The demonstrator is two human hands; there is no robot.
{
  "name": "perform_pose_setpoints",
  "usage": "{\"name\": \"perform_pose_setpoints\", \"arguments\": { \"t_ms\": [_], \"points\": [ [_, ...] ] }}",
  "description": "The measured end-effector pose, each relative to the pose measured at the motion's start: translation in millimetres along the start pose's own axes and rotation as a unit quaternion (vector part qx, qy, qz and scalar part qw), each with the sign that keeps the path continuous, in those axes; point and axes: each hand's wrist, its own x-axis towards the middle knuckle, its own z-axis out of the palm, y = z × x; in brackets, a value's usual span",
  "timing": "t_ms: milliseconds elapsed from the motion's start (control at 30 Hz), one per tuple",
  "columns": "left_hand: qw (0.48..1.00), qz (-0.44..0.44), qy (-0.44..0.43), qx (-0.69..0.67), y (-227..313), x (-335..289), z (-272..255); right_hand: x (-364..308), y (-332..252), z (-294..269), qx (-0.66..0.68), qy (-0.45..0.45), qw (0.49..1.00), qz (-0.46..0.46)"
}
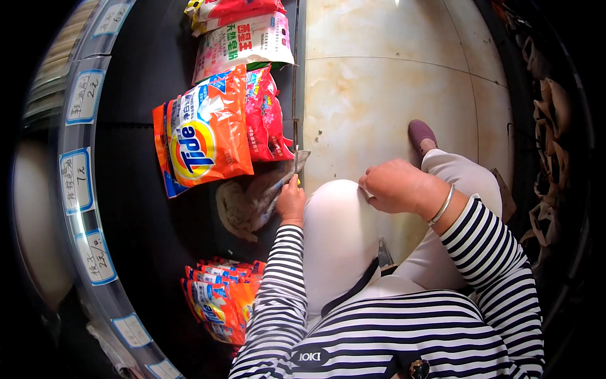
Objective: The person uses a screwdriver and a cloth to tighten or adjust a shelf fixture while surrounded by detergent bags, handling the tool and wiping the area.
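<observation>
My left hand (291, 202) is at the front edge of the dark shelf, fingers curled closed. A small yellow bit shows at its fingertips; what it grips I cannot make out. Against it lies a crumpled grey-white rag (257, 194), partly hanging over the shelf edge. My right hand (392, 185), with a silver bangle at the wrist, is closed above my knee, its fingers turned under and mostly hidden. Beyond the rag stands a large orange detergent bag (222, 136), tilted, beside pink-red packets (264, 117).
Farther along the dark shelf (145, 69) are a white-and-pink bag (246, 47) and a red-yellow bag (237, 9). Nearer me sits a stack of small orange packets (218, 297). Price labels (77, 180) line the shelf's curved rail. Tiled floor (379, 95) lies to the right.
</observation>
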Motion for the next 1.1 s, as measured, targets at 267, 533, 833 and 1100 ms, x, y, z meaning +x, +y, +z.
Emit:
{"name": "perform_pose_setpoints", "arguments": {
  "t_ms": [267,533,833,1100],
  "points": [
    [0.999,0.026,0.017,0.029,14,32,-17,3,0,3,-0.003,0.019,1.000,-0.011],
    [0.996,0.048,0.068,0.036,38,31,-25,2,0,-3,0.010,0.010,1.000,-0.013],
    [0.994,-0.017,-0.011,0.106,-20,7,-24,2,-6,-10,0.007,-0.025,1.000,-0.004],
    [0.990,-0.070,-0.061,0.107,-112,-36,-12,1,0,-10,0.012,-0.053,0.998,0.020]
  ]
}}
